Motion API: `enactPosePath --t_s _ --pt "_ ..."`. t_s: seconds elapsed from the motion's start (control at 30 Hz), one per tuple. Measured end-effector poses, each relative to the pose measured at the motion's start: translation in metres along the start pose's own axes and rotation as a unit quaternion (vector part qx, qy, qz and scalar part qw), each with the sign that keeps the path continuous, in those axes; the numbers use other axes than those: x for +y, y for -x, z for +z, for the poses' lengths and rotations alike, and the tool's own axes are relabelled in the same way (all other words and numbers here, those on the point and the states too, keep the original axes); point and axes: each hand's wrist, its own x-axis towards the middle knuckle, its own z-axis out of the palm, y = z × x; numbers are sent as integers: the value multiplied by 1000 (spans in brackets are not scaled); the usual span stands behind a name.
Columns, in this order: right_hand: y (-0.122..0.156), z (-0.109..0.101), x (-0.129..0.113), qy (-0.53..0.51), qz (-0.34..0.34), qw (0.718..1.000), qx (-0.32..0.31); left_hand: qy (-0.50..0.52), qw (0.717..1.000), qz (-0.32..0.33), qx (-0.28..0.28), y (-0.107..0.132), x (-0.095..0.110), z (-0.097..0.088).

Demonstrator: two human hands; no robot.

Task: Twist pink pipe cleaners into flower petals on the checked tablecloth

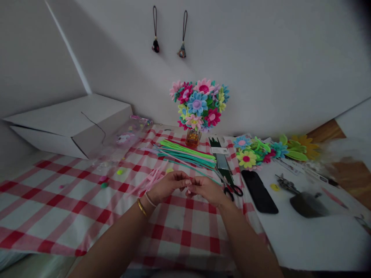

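Over the checked cloth, my left hand [171, 185] and my right hand [207, 190] meet at the fingertips, both closed in a pinch. A small pale pink bit seems to show between them, too small and too covered to name. Short pink pipe cleaners [152, 178] lie just beyond my left wrist. Behind my hands is a bundle of green, teal and pink pipe cleaners [188, 153]. Black-handled scissors [233, 190] rest right of my right hand, their blades pointing away. Farther back, a bouquet of fluffy pipe-cleaner flowers [199, 102] stands in a glass vase [193, 138].
A white box [72, 119] and a clear bag [124, 139] of pompoms stand left. Loose pompoms [104, 185] dot the cloth. Dark green stems [223, 164] lie right of the bundle. Right are a black phone [259, 192], keys [286, 183] and finished flowers [246, 158].
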Motion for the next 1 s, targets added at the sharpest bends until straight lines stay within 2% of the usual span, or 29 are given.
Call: enactPosePath --t_s 0.1,0.27,0.33,0.47,0.57,0.7,0.87,1.0 --pt "-1 2 4 18 -5 1000 2 43 998 -42 11 -1 -4 0" --pt "-4 0 4 40 -13 996 83 128 984 -19 125 -5 -5 -1" --pt "-5 -1 3 80 -30 989 124 149 978 -22 143 -6 -4 -2" --pt "-5 -2 4 171 -102 964 179 168 977 -41 123 -4 -4 -4" --pt "-4 -2 3 238 -151 943 175 153 982 -80 74 -1 -1 -5" --pt "-3 -3 -1 368 -228 887 162 173 975 -135 22 3 5 -4" --pt "-1 -5 -3 489 -290 809 146 231 959 -161 -3 3 7 -2" --pt "0 -4 -3 522 -300 784 150 256 951 -174 -1 2 8 -1"
